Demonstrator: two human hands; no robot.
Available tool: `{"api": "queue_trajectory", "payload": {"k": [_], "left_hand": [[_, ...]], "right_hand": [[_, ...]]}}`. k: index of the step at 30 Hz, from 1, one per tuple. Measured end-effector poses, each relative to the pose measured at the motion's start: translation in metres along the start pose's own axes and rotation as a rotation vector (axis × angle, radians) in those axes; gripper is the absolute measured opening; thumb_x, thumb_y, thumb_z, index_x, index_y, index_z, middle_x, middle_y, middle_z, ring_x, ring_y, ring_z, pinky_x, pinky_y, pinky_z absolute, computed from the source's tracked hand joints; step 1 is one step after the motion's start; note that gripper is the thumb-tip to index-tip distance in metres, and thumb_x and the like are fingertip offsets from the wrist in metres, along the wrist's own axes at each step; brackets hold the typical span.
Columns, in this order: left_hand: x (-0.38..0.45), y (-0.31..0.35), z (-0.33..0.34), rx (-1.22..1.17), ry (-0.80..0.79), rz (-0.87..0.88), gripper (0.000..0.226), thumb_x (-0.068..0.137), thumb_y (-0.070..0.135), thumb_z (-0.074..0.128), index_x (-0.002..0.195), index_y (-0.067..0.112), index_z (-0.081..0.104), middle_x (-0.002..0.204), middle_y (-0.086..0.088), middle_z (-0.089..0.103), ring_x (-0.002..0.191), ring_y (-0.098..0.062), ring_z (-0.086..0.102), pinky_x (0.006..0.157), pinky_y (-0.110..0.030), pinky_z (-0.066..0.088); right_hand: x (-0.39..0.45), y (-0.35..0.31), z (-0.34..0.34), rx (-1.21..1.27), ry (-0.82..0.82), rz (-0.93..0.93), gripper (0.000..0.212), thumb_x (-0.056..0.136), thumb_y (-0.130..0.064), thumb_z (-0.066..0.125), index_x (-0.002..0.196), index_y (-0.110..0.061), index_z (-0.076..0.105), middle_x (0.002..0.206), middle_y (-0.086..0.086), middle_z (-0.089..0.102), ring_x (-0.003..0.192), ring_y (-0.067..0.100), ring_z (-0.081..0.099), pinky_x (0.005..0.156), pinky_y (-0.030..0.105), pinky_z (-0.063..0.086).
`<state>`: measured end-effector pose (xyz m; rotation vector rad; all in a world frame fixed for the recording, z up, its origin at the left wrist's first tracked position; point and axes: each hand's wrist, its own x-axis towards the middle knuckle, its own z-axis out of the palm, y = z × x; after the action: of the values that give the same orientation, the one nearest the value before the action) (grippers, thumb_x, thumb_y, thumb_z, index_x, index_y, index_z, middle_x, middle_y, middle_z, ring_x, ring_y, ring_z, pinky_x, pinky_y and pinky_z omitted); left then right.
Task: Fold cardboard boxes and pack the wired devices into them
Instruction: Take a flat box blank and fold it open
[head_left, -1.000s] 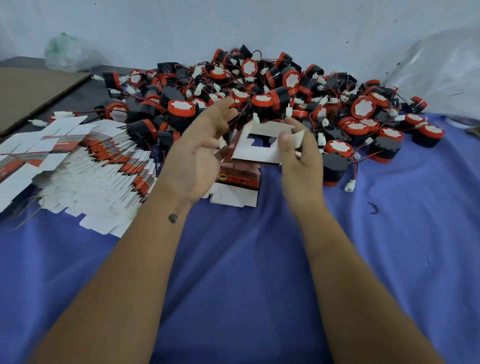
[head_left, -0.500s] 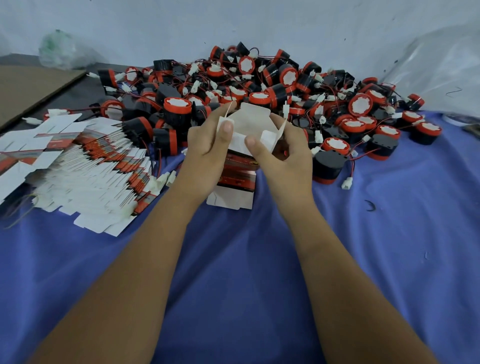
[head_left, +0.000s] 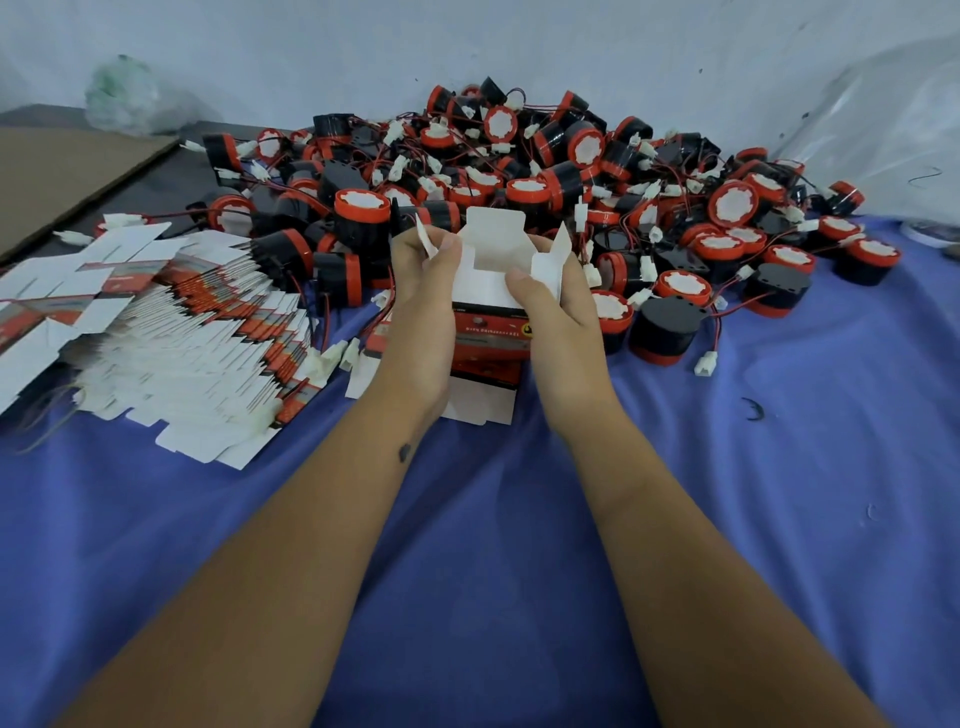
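A small red-and-white cardboard box (head_left: 491, 265) stands upright between my hands, its top flaps open and its white inside showing. My left hand (head_left: 421, 301) grips its left side, with the thumb on a side flap. My right hand (head_left: 558, 306) grips the right side, its thumb pressing the front flap. Behind the box lies a big heap of black-and-red round wired devices (head_left: 545, 187) with white connectors. A fanned stack of flat unfolded boxes (head_left: 171, 322) lies to the left.
A blue cloth (head_left: 467, 519) covers the table. A flat box (head_left: 483, 400) lies under my hands. A brown cardboard sheet (head_left: 62, 171) sits at far left, a clear plastic bag (head_left: 883, 130) at far right. A white wall stands behind the heap.
The box has gone from a flat blank held by its edges to an opened upright tube with the flaps standing up. Both hands have closed in round its sides.
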<state>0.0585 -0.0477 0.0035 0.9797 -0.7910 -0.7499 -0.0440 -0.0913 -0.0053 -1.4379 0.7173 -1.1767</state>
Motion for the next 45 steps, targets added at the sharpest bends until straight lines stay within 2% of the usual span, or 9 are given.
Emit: {"api": "queue_trajectory", "payload": {"k": [4, 9, 12, 18, 26, 30, 34, 41, 45], "left_hand": [[0.000, 0.005, -0.001, -0.166, -0.057, -0.055, 0.035, 0.104, 0.044, 0.036, 0.119, 0.019, 0.054, 0.106, -0.004, 0.071, 0.094, -0.021, 0.070, 0.074, -0.037, 0.057], [-0.003, 0.004, -0.001, 0.135, -0.148, 0.036, 0.033, 0.104, 0.033, 0.033, 0.116, 0.034, 0.063, 0.116, 0.003, 0.069, 0.109, -0.016, 0.065, 0.088, -0.034, 0.053], [-0.003, 0.003, -0.002, 0.229, -0.143, 0.111, 0.033, 0.099, 0.018, 0.038, 0.112, 0.035, 0.062, 0.107, 0.017, 0.065, 0.099, 0.002, 0.060, 0.081, -0.016, 0.048], [0.003, 0.001, -0.006, 0.233, -0.028, 0.084, 0.039, 0.099, 0.008, 0.036, 0.103, 0.039, 0.061, 0.094, 0.016, 0.067, 0.085, -0.005, 0.062, 0.071, -0.028, 0.053], [0.007, 0.001, -0.008, 0.130, 0.029, 0.010, 0.035, 0.101, 0.009, 0.035, 0.102, 0.031, 0.061, 0.101, 0.005, 0.068, 0.086, -0.011, 0.062, 0.067, -0.027, 0.053], [0.005, -0.001, -0.007, 0.137, 0.036, 0.043, 0.035, 0.101, 0.009, 0.035, 0.103, 0.036, 0.057, 0.109, 0.003, 0.064, 0.088, -0.010, 0.062, 0.065, -0.027, 0.053], [0.002, -0.002, -0.004, 0.134, 0.047, 0.061, 0.032, 0.099, 0.008, 0.037, 0.101, 0.035, 0.055, 0.097, 0.003, 0.063, 0.074, -0.008, 0.062, 0.057, -0.029, 0.053], [-0.002, -0.002, -0.006, 0.083, -0.025, 0.063, 0.029, 0.094, 0.016, 0.037, 0.073, 0.027, 0.054, 0.086, 0.000, 0.054, 0.077, -0.018, 0.051, 0.059, -0.029, 0.046], [-0.001, 0.002, -0.008, 0.146, -0.076, 0.027, 0.016, 0.076, 0.013, 0.051, 0.073, 0.027, 0.057, 0.080, 0.003, 0.057, 0.069, -0.014, 0.055, 0.053, -0.028, 0.047]], "right_hand": [[0.001, -0.001, -0.001, 0.068, 0.086, 0.153, 0.030, 0.093, -0.016, 0.058, 0.123, -0.013, 0.061, 0.090, -0.008, 0.065, 0.085, 0.012, 0.063, 0.052, 0.010, 0.047], [-0.002, -0.002, 0.000, 0.194, 0.050, 0.096, 0.036, 0.087, -0.002, 0.053, 0.105, -0.032, 0.059, 0.095, -0.005, 0.068, 0.074, 0.005, 0.067, 0.058, 0.020, 0.052], [-0.003, -0.001, -0.001, 0.181, 0.007, 0.058, 0.036, 0.087, -0.003, 0.052, 0.111, -0.030, 0.057, 0.099, -0.003, 0.068, 0.079, 0.006, 0.067, 0.063, 0.022, 0.053], [0.000, -0.007, 0.000, 0.457, -0.117, 0.150, 0.040, 0.103, -0.041, 0.039, 0.132, -0.019, 0.057, 0.121, 0.003, 0.068, 0.109, 0.016, 0.066, 0.082, 0.028, 0.056], [0.001, -0.012, -0.010, 0.472, -0.243, 0.122, 0.038, 0.100, -0.005, 0.041, 0.133, -0.019, 0.052, 0.126, 0.006, 0.061, 0.111, 0.020, 0.062, 0.096, 0.037, 0.051], [0.001, -0.012, -0.013, 0.477, -0.281, 0.124, 0.046, 0.097, 0.002, 0.041, 0.134, -0.024, 0.051, 0.118, 0.006, 0.063, 0.102, 0.019, 0.065, 0.088, 0.037, 0.055], [0.001, -0.009, -0.010, 0.403, -0.247, 0.131, 0.050, 0.092, 0.008, 0.036, 0.119, -0.028, 0.059, 0.109, 0.002, 0.065, 0.092, 0.016, 0.065, 0.081, 0.036, 0.056], [-0.002, -0.007, -0.004, 0.344, -0.187, 0.124, 0.020, 0.085, -0.007, 0.053, 0.071, -0.020, 0.058, 0.083, 0.004, 0.062, 0.076, 0.019, 0.061, 0.064, 0.035, 0.051], [-0.002, -0.006, -0.006, 0.195, -0.132, 0.064, 0.024, 0.083, 0.001, 0.056, 0.088, -0.022, 0.060, 0.089, 0.004, 0.062, 0.078, 0.018, 0.062, 0.064, 0.034, 0.053]]}}
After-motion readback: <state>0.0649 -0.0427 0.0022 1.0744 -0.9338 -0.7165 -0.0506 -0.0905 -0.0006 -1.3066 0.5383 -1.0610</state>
